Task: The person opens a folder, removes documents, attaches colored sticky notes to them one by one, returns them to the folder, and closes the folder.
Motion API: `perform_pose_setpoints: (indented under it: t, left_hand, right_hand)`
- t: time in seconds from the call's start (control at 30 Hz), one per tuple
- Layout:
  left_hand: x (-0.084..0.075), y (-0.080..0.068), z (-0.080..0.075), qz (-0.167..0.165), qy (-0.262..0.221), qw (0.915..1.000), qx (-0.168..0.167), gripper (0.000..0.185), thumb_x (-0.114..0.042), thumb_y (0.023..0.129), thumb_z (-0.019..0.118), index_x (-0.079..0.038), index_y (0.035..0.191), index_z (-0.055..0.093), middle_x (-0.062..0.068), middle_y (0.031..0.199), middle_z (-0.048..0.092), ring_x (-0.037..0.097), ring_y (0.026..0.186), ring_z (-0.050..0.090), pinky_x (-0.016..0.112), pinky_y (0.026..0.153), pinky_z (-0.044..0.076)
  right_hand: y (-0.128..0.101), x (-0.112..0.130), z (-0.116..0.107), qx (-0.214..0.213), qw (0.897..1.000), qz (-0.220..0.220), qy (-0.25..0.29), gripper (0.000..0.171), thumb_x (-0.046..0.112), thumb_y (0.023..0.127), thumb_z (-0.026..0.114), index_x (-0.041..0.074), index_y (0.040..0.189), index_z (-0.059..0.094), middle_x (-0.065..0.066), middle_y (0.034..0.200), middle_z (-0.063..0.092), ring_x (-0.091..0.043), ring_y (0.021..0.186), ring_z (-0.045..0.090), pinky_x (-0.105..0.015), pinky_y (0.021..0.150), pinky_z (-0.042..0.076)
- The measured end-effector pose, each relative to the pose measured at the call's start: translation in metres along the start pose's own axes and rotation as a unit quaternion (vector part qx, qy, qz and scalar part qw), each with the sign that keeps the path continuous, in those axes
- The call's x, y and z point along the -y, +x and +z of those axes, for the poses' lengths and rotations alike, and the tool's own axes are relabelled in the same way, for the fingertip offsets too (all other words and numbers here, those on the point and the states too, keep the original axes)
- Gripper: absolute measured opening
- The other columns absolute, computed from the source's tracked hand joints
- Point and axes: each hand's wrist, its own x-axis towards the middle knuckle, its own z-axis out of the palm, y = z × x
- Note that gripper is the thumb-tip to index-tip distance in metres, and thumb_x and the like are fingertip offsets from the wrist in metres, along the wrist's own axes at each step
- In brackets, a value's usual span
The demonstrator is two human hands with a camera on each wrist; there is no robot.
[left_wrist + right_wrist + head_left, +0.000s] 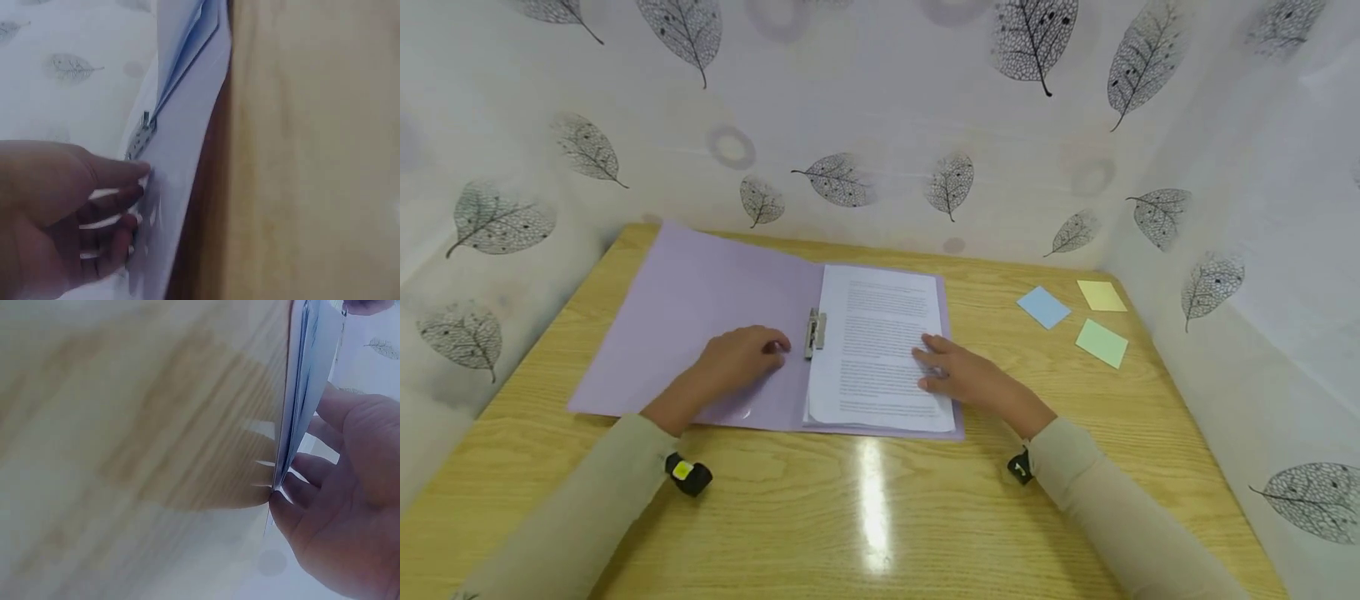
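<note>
A lilac folder (722,292) lies spread on the wooden table, its cover laid out to the left. Printed sheets (887,342) are stacked on its right side, with a metal lever clip (815,335) at their left edge. My left hand (730,362) is over the inside of the cover, just left of the clip, fingers loosely bent and holding nothing. In the left wrist view the clip (142,134) appears just beyond those fingertips. Across the sheets' right edge, my right hand (962,379) rests with fingers spread; the right wrist view shows this hand (350,494) beside the stack's edge.
To the right on the table (865,517) lie a blue sticky note (1043,307), a yellow one (1102,296) and a green one (1102,343). A leaf-patterned white covering (880,108) rises behind the table and along both sides.
</note>
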Motion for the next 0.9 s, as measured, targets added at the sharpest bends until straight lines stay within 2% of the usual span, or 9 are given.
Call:
perform_pose_setpoints:
  t: [0.07, 0.17, 0.27, 0.37, 0.53, 0.6, 0.77, 0.9]
  left_hand:
    - [0.002, 0.014, -0.001, -0.001, -0.029, 0.9993, 0.022, 0.027, -0.026, 0.100, 0.061, -0.014, 0.122, 0.070, 0.010, 0.119, 0.070, 0.032, 0.115, 0.062, 0.055, 0.097, 0.047]
    - [0.002, 0.029, 0.001, 0.014, -0.062, 0.9975, 0.032, 0.029, -0.033, 0.099, 0.063, -0.015, 0.120, 0.070, 0.008, 0.119, 0.071, 0.030, 0.116, 0.062, 0.053, 0.101, 0.045]
    - [0.000, 0.040, 0.001, 0.020, -0.068, 0.9967, 0.040, 0.030, -0.039, 0.094, 0.069, -0.015, 0.113, 0.070, 0.004, 0.113, 0.072, 0.024, 0.104, 0.064, 0.045, 0.092, 0.050]
    - [-0.003, 0.048, 0.000, 0.011, -0.069, 0.9960, 0.055, 0.033, -0.042, 0.089, 0.075, -0.015, 0.108, 0.069, 0.003, 0.109, 0.071, 0.020, 0.093, 0.063, 0.037, 0.081, 0.050]
    - [-0.003, 0.050, -0.001, 0.007, -0.090, 0.9931, 0.075, 0.037, -0.039, 0.089, 0.077, -0.012, 0.111, 0.065, 0.007, 0.112, 0.069, 0.021, 0.092, 0.062, 0.035, 0.078, 0.051]
    - [-0.003, 0.050, -0.001, 0.009, -0.094, 0.9925, 0.077, 0.037, -0.038, 0.090, 0.076, -0.012, 0.112, 0.064, 0.007, 0.113, 0.069, 0.022, 0.096, 0.061, 0.037, 0.083, 0.049]
    - [-0.002, 0.049, 0.000, 0.013, -0.084, 0.9939, 0.070, 0.037, -0.039, 0.089, 0.076, -0.014, 0.112, 0.062, 0.005, 0.112, 0.068, 0.024, 0.103, 0.060, 0.044, 0.092, 0.046]
    - [-0.002, 0.048, 0.002, 0.008, -0.073, 0.9953, 0.063, 0.038, -0.041, 0.089, 0.076, -0.015, 0.112, 0.061, 0.003, 0.110, 0.068, 0.024, 0.102, 0.060, 0.046, 0.092, 0.046]
  right_hand:
    - [0.000, -0.003, 0.000, 0.001, 1.000, -0.005, 0.002, 0.064, 0.035, 0.102, 0.060, 0.008, 0.155, 0.037, -0.018, 0.167, 0.017, -0.041, 0.153, 0.017, -0.056, 0.121, 0.026]
    - [0.000, -0.007, -0.001, 0.004, 1.000, -0.010, 0.005, 0.063, 0.034, 0.102, 0.060, 0.007, 0.155, 0.037, -0.018, 0.167, 0.018, -0.041, 0.153, 0.016, -0.057, 0.121, 0.026]
    - [0.001, -0.009, -0.003, 0.006, 1.000, -0.010, 0.004, 0.064, 0.035, 0.102, 0.060, 0.008, 0.155, 0.037, -0.017, 0.167, 0.018, -0.040, 0.154, 0.016, -0.056, 0.121, 0.026]
    - [0.001, -0.010, -0.004, 0.003, 1.000, -0.014, 0.003, 0.064, 0.035, 0.101, 0.061, 0.008, 0.154, 0.038, -0.018, 0.167, 0.019, -0.040, 0.153, 0.017, -0.055, 0.121, 0.027]
    - [0.000, -0.011, -0.005, 0.002, 1.000, -0.022, 0.007, 0.064, 0.033, 0.101, 0.062, 0.006, 0.154, 0.038, -0.019, 0.166, 0.019, -0.040, 0.153, 0.017, -0.055, 0.121, 0.027]
    - [0.000, -0.011, -0.005, 0.003, 1.000, -0.022, 0.008, 0.064, 0.033, 0.101, 0.061, 0.006, 0.154, 0.038, -0.019, 0.166, 0.019, -0.040, 0.154, 0.017, -0.055, 0.121, 0.027]
    - [-0.001, -0.012, -0.005, 0.003, 1.000, -0.024, 0.014, 0.064, 0.033, 0.102, 0.060, 0.006, 0.154, 0.037, -0.019, 0.167, 0.018, -0.041, 0.154, 0.016, -0.056, 0.120, 0.026]
    - [0.000, -0.011, -0.005, 0.007, 0.999, -0.021, 0.024, 0.064, 0.032, 0.102, 0.060, 0.006, 0.155, 0.036, -0.018, 0.167, 0.016, -0.040, 0.154, 0.014, -0.056, 0.121, 0.025]
